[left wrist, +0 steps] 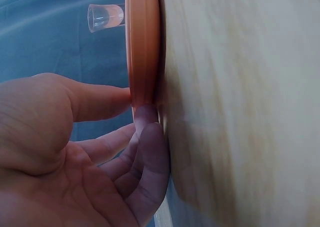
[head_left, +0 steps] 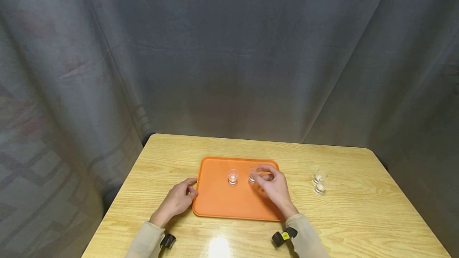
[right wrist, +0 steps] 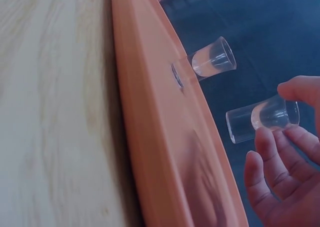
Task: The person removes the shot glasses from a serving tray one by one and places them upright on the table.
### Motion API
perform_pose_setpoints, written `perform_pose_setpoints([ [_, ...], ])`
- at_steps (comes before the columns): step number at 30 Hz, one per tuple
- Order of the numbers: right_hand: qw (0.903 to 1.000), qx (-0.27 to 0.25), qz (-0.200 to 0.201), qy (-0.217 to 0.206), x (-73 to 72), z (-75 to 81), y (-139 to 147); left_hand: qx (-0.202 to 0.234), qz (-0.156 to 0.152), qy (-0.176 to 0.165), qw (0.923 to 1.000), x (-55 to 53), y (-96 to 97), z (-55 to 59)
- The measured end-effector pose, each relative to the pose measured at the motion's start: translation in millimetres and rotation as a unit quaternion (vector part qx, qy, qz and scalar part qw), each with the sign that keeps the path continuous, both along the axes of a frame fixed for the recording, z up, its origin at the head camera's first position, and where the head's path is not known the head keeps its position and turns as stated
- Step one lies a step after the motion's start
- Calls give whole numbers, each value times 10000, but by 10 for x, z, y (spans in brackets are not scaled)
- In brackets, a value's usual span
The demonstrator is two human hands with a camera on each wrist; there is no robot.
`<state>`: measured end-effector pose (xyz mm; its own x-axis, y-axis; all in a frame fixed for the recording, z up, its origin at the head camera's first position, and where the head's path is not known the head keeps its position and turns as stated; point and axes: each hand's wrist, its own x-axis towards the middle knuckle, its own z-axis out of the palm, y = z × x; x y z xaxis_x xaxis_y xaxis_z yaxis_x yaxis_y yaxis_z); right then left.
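An orange tray (head_left: 229, 206) lies on the wooden table. At its left edge is my left hand (head_left: 177, 199); in the left wrist view its thumb and fingers pinch the tray's rim (left wrist: 142, 47). One small clear shot glass (head_left: 233, 177) stands upright on the tray, left of the other glass. My right hand (head_left: 275, 189) pinches a second shot glass (right wrist: 262, 119) near its mouth with thumb and fingers. The right wrist view shows this glass's base apart from the tray, raised over it.
Two more clear shot glasses (head_left: 320, 175) (head_left: 321, 186) stand close together on the table (head_left: 358, 210), right of the tray. A grey curtain (head_left: 229, 71) hangs behind the table's far edge.
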<state>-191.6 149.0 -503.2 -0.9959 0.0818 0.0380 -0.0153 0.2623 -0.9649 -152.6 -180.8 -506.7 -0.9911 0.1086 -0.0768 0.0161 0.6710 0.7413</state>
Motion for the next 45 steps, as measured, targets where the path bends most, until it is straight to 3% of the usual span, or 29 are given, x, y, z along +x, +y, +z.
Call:
perform_pose_setpoints([
  [20, 9987, -99, -239, 444, 90, -39, 199, 46, -7, 11, 10000, 1, 12, 2],
  [36, 9972, -326, -585, 345, 153, -93, 470, 43, 15, 68, 10000, 3, 11, 7],
  [45, 9972, 25, -668, 344, 166, -137, 646, 53, 38, 52, 10000, 2, 19, 20],
])
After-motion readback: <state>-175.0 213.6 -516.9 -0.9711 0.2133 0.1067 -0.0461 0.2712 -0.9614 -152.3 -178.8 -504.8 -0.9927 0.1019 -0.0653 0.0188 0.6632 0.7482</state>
